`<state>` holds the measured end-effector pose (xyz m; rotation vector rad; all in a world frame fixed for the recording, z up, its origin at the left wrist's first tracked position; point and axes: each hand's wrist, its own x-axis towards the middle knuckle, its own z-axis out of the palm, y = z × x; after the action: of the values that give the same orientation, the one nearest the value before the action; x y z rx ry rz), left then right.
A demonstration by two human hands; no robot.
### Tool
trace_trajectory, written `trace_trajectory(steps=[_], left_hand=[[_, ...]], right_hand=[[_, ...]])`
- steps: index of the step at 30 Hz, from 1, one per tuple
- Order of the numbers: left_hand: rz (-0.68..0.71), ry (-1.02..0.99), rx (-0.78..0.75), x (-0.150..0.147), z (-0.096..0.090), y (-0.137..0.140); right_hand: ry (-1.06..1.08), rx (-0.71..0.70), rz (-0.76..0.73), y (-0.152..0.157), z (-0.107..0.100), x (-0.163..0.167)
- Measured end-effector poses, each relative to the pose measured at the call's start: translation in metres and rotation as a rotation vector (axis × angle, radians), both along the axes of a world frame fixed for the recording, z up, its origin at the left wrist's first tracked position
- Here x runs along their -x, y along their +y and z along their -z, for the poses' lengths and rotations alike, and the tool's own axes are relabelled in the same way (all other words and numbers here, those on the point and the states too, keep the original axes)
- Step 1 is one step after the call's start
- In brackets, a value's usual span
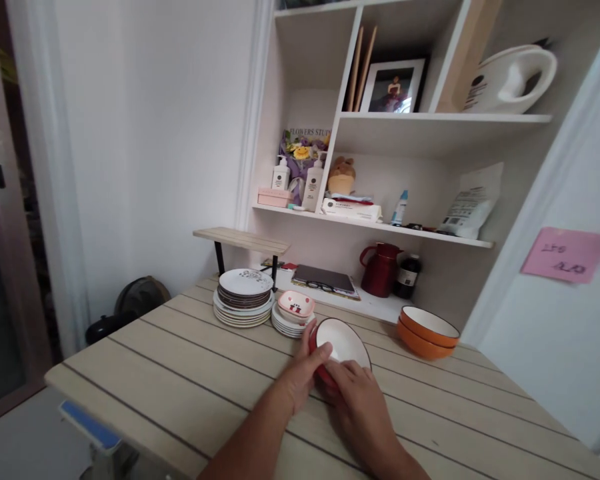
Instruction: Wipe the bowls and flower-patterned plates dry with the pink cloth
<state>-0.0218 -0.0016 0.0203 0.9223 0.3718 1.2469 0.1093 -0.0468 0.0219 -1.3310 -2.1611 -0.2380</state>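
At far left, a small wooden stand is held up on black legs. Across the far side, the white shelving is well stocked: a bouquet is set at left, a plush toy is tucked beyond the divider, and a white bag is propped at right. Higher up, a framed picture is displayed! Below, a dark red jug is flanked on the right by a dark bottle. Far right, a pink note is stuck up; near left, a blue-topped stool is glimpsed.
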Motion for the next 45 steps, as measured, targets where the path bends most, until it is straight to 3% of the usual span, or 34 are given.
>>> trace_trajectory(steps=[5, 8, 12, 20, 25, 31, 36, 45], left_hand=[[-0.12, 0.115, -0.061, 0.0, -0.001, -0.002], [-0.194, 0.03, -0.016, 0.005, -0.005, 0.002], [-0.181, -0.033, 0.07, 0.016, -0.01, 0.007], [-0.076, -0.048, 0.107, 0.026, -0.019, 0.003], [-0.029, -0.15, -0.061, 0.007, -0.024, -0.004], [-0.006, 0.014, -0.202, -0.011, -0.024, -0.017], [-0.062, 0.129, -0.214, -0.011, -0.015, -0.015], [-0.085, 0.171, -0.182, -0.005, -0.012, -0.012]], right_hand=[[0.13, 0.012, 0.04, 0.001, 0.004, 0.005], [0.011, 0.015, -0.072, 0.001, -0.002, 0.002], [-0.157, -0.049, -0.228, 0.006, -0.014, -0.013], [-0.227, -0.058, -0.231, 0.005, -0.016, -0.02], [0.08, -0.068, -0.082, 0.007, -0.012, -0.011], [0.306, -0.126, -0.031, 0.006, -0.012, -0.008], [0.288, -0.055, -0.026, -0.001, -0.02, 0.002], [0.111, -0.09, -0.039, -0.002, -0.013, 0.004]])
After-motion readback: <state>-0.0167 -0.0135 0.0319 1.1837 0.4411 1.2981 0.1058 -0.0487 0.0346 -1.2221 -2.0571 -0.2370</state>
